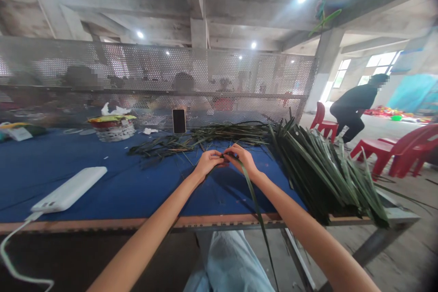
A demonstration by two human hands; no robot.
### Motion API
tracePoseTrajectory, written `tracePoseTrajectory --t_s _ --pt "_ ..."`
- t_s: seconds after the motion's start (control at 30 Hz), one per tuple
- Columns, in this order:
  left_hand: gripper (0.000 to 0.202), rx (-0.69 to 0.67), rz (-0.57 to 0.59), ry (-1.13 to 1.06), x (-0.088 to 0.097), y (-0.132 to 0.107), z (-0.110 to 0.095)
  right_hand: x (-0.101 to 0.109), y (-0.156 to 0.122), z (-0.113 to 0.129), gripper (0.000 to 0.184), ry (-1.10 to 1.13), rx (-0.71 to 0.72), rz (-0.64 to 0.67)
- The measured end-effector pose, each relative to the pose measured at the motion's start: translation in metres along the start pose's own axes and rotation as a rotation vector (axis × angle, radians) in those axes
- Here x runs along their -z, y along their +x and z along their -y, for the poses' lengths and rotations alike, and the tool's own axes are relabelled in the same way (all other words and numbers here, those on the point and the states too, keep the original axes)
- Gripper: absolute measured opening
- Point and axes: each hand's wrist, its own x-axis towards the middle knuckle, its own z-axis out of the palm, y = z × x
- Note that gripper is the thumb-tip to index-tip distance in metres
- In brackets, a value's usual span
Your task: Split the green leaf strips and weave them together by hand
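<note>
Above the blue tabletop (137, 191), my left hand (208, 163) and my right hand (242, 159) meet with fingertips pinched together. Between them is a long green leaf strip (252, 194). From my right hand the strip hangs down over the table's front edge toward my lap. The part inside my fingers is mostly hidden. A thick bundle of long green leaves (321, 169) lies on the table to the right of my right arm. Thin, loose leaf strips (229, 133) are strewn behind my hands.
A white power bank (70, 190) with a cable lies at left. A phone (179, 121) stands upright by the perforated metal screen (150, 68). A woven basket (114, 128) sits back left. Red chairs (397, 148) and a bending person (356, 105) are at right.
</note>
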Motion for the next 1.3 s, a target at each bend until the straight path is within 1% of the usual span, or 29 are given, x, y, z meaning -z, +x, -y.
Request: tracePoseTrajectory --t_s 0.17,0.33,0.4,0.5,0.53,0.6,0.67,0.8,0.83,0.93,1.0,1.17,1.3 --pt "0.024 -0.010 0.015 0.027 0.002 0.000 0.002 0.003 0.000 0.001 0.016 0.023 -0.031 -0.020" --pt "0.018 -0.006 0.009 0.050 0.001 0.000 0.001 0.005 0.001 0.000 0.017 0.052 -0.040 -0.017" --pt "0.016 0.002 0.010 0.042 0.000 0.000 -0.001 0.003 0.001 -0.001 0.020 0.076 -0.097 -0.053" --pt "0.015 0.019 0.016 -0.005 -0.001 0.000 -0.004 -0.003 0.004 -0.006 0.031 0.153 -0.232 -0.161" --pt "0.015 0.028 0.021 -0.025 -0.002 -0.001 -0.004 -0.005 0.005 -0.008 0.035 0.189 -0.273 -0.178" --pt "0.014 0.044 0.027 -0.058 -0.002 -0.001 -0.005 -0.009 0.007 -0.010 0.041 0.273 -0.332 -0.162" --pt "0.014 0.054 0.031 -0.071 -0.003 -0.001 -0.005 -0.012 0.008 -0.010 0.043 0.358 -0.358 -0.135" --pt "0.015 0.052 0.058 -0.055 -0.003 -0.002 -0.004 -0.011 0.009 -0.005 0.041 0.464 -0.354 -0.178" --pt "0.016 0.048 0.062 -0.051 -0.003 -0.002 -0.003 -0.009 0.009 -0.004 0.042 0.482 -0.360 -0.166" --pt "0.017 0.034 0.068 -0.039 -0.003 -0.002 -0.002 -0.005 0.008 0.001 0.045 0.527 -0.423 -0.034" --pt "0.017 0.021 0.070 -0.025 -0.003 -0.002 -0.001 -0.003 0.007 0.002 0.045 0.539 -0.469 0.031" --pt "0.021 -0.004 0.043 0.016 -0.004 -0.004 -0.001 0.000 0.006 -0.001 0.043 0.581 -0.481 0.059" --pt "0.027 0.013 0.086 0.008 -0.003 -0.004 0.000 0.001 0.006 -0.003 0.043 0.593 -0.506 0.087"
